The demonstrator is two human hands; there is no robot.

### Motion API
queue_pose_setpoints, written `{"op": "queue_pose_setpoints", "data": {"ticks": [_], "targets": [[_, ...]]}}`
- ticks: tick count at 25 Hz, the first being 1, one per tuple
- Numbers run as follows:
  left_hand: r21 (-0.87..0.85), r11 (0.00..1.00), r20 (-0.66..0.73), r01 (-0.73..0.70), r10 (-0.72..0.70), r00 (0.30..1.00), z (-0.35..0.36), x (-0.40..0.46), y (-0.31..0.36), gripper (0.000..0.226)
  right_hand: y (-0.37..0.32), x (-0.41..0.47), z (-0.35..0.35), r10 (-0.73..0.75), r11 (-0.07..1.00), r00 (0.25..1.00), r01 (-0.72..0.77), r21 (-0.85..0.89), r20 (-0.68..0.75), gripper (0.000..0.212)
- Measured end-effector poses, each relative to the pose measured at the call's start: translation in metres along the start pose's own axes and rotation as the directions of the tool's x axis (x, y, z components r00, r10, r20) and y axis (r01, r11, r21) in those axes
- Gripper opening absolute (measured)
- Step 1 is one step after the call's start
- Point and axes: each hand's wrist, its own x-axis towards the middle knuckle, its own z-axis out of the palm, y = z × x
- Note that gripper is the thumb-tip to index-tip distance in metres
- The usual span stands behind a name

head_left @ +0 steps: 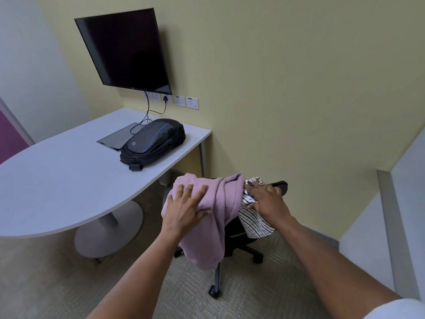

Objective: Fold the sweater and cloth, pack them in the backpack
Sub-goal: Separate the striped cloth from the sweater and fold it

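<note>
Left hand (pixel 184 209) flat, fingers spread, resting on pink sweater (pixel 216 217) draped over chair (pixel 279 185). Right hand (pixel 266 199) grasping striped cloth (pixel 255 223) beside sweater. Backpack (pixel 153 141) well apart on table (pixel 57 180).

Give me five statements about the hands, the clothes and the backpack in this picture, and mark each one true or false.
1. The pink sweater hangs over the back of the office chair. True.
2. The backpack lies on the floor beside the chair. False: it lies on the white table, below the wall screen.
3. The left hand rests on the sweater with fingers spread. True.
4. The right hand holds the backpack's strap. False: it grips the striped cloth on the chair.
5. The striped cloth is already packed in the backpack. False: it hangs on the chair, next to the sweater.
</note>
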Motion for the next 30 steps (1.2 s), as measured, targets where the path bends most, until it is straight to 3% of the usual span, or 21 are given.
{"op": "queue_pose_setpoints", "data": {"ticks": [6,11,19,22,30], "targets": [[-0.063,0.997,-0.002,-0.045,0.045,0.999,-0.001,-0.002,0.007,0.055,0.006,-0.001,-0.012,-0.064,0.995,0.998,0.062,0.08,0.02,0.052],[-0.094,0.995,-0.081,-0.031,0.024,0.996,-0.011,0.002,0.009,0.044,0.004,-0.001,-0.032,-0.036,0.952,0.999,0.043,0.302,-0.029,0.039],[-0.109,0.992,-0.167,0.067,-0.085,0.982,-0.041,0.016,0.014,0.025,-0.02,0.021,-0.06,0.035,0.919,0.978,0.049,0.391,-0.205,0.043],[-0.137,0.988,-0.234,0.072,-0.103,0.967,-0.051,0.02,0.013,0.022,-0.029,0.028,-0.07,0.019,0.878,0.964,0.111,0.466,-0.266,0.032],[-0.196,0.977,-0.414,0.078,-0.155,0.897,-0.109,0.032,-0.012,0.024,-0.096,0.055,-0.119,0.001,0.774,0.904,0.271,0.573,-0.429,0.032]]}}
